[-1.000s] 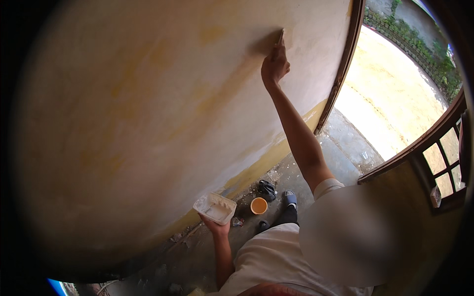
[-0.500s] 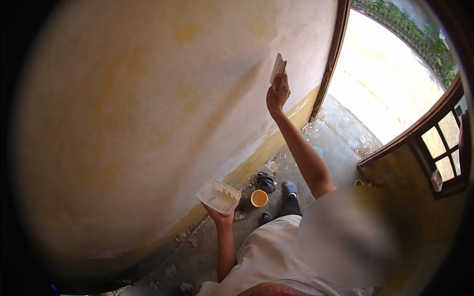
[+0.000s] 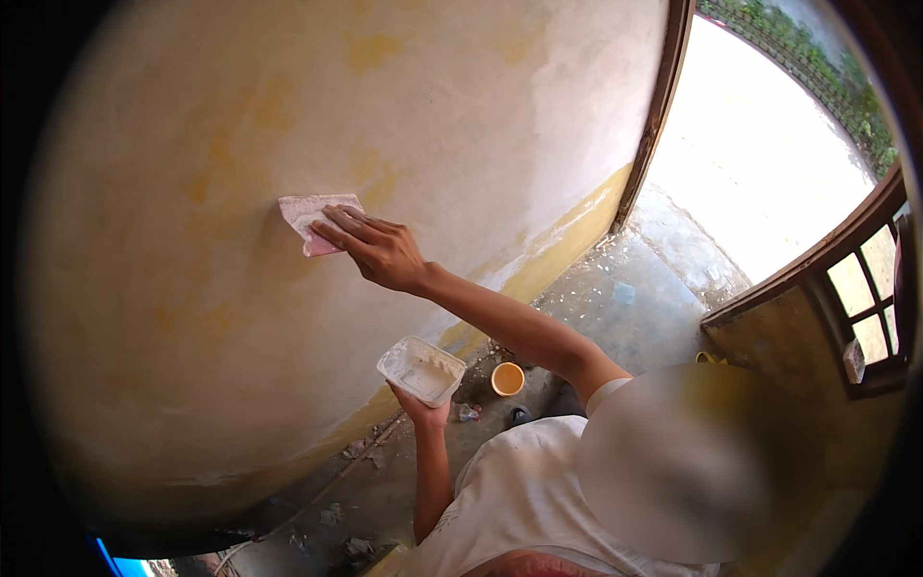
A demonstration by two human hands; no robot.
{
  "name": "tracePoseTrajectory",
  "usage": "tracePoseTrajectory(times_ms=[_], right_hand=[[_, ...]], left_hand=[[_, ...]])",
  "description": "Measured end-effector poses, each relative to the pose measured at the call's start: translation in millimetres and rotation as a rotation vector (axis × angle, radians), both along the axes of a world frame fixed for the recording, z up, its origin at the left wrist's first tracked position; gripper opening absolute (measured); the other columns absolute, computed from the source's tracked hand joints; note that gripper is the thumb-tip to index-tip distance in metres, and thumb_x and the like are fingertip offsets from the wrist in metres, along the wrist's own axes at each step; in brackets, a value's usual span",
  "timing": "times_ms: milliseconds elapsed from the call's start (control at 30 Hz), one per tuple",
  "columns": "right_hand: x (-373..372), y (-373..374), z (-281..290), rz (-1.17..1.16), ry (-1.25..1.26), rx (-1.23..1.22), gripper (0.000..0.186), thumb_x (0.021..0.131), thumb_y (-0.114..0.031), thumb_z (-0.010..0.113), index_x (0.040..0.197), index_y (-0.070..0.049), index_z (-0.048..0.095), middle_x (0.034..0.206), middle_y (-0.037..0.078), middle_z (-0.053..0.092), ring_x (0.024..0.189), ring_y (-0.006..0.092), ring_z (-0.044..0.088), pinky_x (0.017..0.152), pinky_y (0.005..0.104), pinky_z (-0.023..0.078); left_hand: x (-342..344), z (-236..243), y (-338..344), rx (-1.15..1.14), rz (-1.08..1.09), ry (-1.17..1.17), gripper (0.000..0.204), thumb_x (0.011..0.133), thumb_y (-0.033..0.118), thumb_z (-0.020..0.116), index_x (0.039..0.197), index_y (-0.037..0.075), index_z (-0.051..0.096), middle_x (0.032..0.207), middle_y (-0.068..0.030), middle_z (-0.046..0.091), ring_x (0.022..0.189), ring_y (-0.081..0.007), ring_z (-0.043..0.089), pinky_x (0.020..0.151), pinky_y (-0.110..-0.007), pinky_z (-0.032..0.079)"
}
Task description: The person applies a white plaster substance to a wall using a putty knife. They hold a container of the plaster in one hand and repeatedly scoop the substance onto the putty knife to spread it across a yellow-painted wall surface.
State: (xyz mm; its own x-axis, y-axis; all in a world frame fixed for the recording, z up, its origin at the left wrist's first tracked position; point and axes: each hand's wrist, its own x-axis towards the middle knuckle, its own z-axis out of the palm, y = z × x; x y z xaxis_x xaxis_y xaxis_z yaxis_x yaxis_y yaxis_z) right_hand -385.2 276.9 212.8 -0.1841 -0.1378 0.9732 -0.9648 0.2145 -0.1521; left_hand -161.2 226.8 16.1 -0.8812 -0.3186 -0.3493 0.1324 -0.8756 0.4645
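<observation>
My right hand [image 3: 377,248] presses a flat pinkish putty spreader [image 3: 300,212] against the wall, fingers laid over its face. White paste smears the spreader. The wall [image 3: 481,163] is coated whitish, with yellow patches showing through and a yellow band along its foot. Lower down, my left hand [image 3: 423,409] supports a clear rectangular plastic tub [image 3: 444,387] from beneath and is closed round its base. Whitish paste clings to the inside of the tub, which tilts slightly.
An orange round bucket [image 3: 507,379] stands on the floor below, near my feet. Crumbs and scraps litter the concrete floor [image 3: 615,317] along the wall. A wooden door frame [image 3: 659,115] borders the bright opening at right, with a paned window [image 3: 860,298] beyond.
My right hand has swung left and down from near the door frame, bringing the spreader flat onto the middle of the wall. The tub in my left hand has risen slightly.
</observation>
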Motion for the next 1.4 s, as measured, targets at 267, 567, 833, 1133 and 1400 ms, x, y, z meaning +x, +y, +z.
tracePoseTrajectory(times_ms=[267, 567, 833, 1133, 1400], right_hand=[[-160.6, 188.3, -41.2, -0.612, -0.905, -0.678, 0.046, 0.105, -0.019, 0.041, 0.151, -0.015, 0.044, 0.119, 0.018, 0.07, 0.101, 0.0372, 0.07, 0.085, 0.0462, 0.053], [12.8, -35.3, 48.4, -0.203, 0.001, -0.122, 0.059, 0.086, -0.001, 0.063, 0.143, -0.017, 0.056, 0.128, 0.013, 0.067, 0.107, 0.0276, 0.071, 0.072, 0.0338, 0.061], [-40.4, 81.3, -47.8, -0.225, -0.647, -0.356, 0.04, 0.101, -0.005, 0.052, 0.141, -0.008, 0.053, 0.118, 0.02, 0.07, 0.099, 0.0353, 0.072, 0.08, 0.0405, 0.057], [-161.6, 95.9, 33.6, -0.646, -0.607, -0.555, 0.049, 0.097, -0.009, 0.052, 0.145, -0.008, 0.049, 0.108, 0.019, 0.072, 0.086, 0.0382, 0.071, 0.08, 0.048, 0.055], [55.1, -3.1, 22.3, 0.263, 0.081, 0.073, 0.059, 0.086, 0.004, 0.059, 0.143, -0.013, 0.052, 0.132, 0.014, 0.065, 0.105, 0.0302, 0.071, 0.081, 0.0413, 0.063]], left_hand=[[-1.7, -11.1, 4.5, 0.047, 0.011, 0.043, 0.057, 0.097, 0.062, 0.049, 0.139, 0.023, 0.053, 0.14, 0.0013, 0.056, 0.131, -0.0255, 0.051, 0.112, -0.052, 0.038], [16.0, 1.8, 5.0, -0.009, 0.092, 0.039, 0.062, 0.097, 0.065, 0.045, 0.142, 0.023, 0.051, 0.144, -0.0007, 0.052, 0.134, -0.0274, 0.048, 0.113, -0.054, 0.036], [12.2, -5.7, -1.6, -0.003, 0.071, 0.08, 0.063, 0.097, 0.064, 0.047, 0.144, 0.022, 0.049, 0.147, -0.0008, 0.05, 0.135, -0.0278, 0.046, 0.115, -0.052, 0.033], [12.4, -27.3, -0.5, 0.079, 0.045, 0.067, 0.062, 0.096, 0.063, 0.049, 0.142, 0.022, 0.051, 0.142, -0.0008, 0.054, 0.132, -0.0265, 0.05, 0.112, -0.052, 0.037], [6.3, 3.6, -1.1, 0.064, -0.04, 0.082, 0.061, 0.098, 0.064, 0.045, 0.142, 0.021, 0.051, 0.144, -0.0015, 0.053, 0.134, -0.0269, 0.048, 0.114, -0.052, 0.035]])
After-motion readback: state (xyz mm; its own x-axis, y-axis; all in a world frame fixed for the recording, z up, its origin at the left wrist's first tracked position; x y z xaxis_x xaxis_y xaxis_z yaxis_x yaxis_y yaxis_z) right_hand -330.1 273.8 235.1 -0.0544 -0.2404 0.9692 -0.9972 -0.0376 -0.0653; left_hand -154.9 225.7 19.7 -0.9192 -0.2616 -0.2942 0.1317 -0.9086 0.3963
